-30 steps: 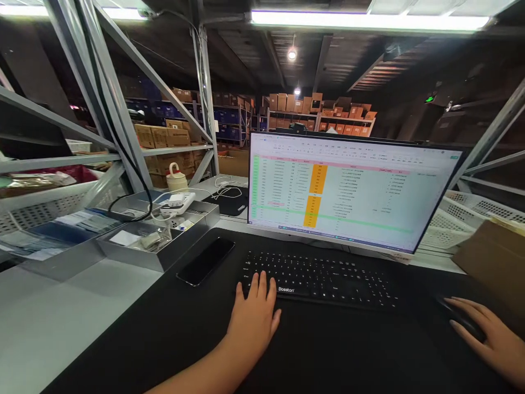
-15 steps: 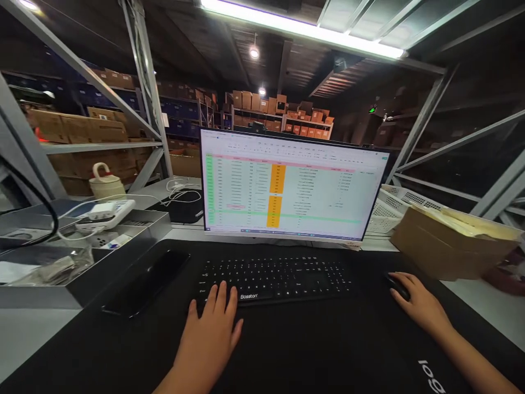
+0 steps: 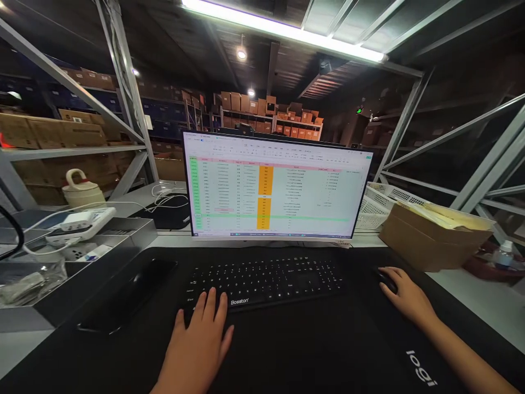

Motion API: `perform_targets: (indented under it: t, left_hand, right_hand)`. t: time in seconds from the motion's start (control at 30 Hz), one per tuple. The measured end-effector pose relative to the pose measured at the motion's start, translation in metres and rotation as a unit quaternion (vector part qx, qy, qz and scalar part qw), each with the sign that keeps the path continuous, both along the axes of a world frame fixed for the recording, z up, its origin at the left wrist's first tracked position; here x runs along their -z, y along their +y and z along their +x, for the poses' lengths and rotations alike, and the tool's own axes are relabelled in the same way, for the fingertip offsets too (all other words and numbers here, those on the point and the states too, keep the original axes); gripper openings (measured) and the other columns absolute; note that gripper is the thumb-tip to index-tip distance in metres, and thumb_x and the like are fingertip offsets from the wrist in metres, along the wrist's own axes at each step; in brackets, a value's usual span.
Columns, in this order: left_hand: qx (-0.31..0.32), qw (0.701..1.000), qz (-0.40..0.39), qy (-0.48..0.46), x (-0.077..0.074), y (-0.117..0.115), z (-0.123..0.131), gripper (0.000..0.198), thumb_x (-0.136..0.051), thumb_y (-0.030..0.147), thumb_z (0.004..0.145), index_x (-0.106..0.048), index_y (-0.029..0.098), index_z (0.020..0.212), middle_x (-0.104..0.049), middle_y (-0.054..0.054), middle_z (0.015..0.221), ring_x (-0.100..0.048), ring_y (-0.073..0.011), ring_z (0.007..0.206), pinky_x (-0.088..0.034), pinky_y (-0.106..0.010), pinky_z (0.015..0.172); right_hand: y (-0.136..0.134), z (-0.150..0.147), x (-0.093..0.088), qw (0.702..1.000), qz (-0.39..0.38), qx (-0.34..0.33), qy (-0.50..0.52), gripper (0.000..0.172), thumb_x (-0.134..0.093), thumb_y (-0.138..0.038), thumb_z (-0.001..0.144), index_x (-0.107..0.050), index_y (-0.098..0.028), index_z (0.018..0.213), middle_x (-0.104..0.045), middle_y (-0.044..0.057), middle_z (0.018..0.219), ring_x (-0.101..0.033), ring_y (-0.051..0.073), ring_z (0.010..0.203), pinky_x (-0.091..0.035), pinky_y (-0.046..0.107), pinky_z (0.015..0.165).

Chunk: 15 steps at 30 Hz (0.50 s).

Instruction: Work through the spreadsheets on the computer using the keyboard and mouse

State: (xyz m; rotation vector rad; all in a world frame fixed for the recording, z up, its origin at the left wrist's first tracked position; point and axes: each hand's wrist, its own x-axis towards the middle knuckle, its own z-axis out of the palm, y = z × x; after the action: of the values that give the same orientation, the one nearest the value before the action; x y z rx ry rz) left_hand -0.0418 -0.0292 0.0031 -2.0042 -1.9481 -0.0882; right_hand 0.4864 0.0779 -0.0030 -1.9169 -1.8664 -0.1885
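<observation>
My left hand (image 3: 198, 342) lies flat with fingers stretched out, fingertips on the lower left keys of a black keyboard (image 3: 266, 276). My right hand (image 3: 404, 295) is curved over a black mouse (image 3: 385, 280) at the right of the keyboard. Both rest on a wide black desk mat (image 3: 311, 350). Behind the keyboard stands a monitor (image 3: 274, 189) with a spreadsheet showing orange and green cells.
A black phone (image 3: 127, 295) lies on the mat at the left. A metal tray (image 3: 77, 262) with a power strip and small items stands left. A cardboard box (image 3: 430, 235) and white baskets (image 3: 381, 202) sit right. Metal shelving frames surround the desk.
The view has swung to the right, so the monitor and keyboard sit more to the left in the picture. Both hands stay on the keyboard and mouse.
</observation>
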Motion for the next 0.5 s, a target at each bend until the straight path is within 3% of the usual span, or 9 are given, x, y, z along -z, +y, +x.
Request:
perform_targets:
  t: [0.5]
  left_hand:
    - [0.005, 0.999, 0.012, 0.029, 0.0024, 0.0021, -0.0028, 0.056, -0.027, 0.029, 0.094, -0.047, 0.016, 0.144, -0.043, -0.019, 0.154, -0.045, -0.0372, 0.141, -0.044, -0.065, 0.106]
  right_hand:
    - [0.0003, -0.0041, -0.003, 1.0, 0.018, 0.001, 0.018, 0.044, -0.046, -0.05, 0.085, -0.061, -0.031, 0.122, -0.061, 0.004, 0.13, -0.064, 0.022, 0.115, -0.052, 0.04, 0.099]
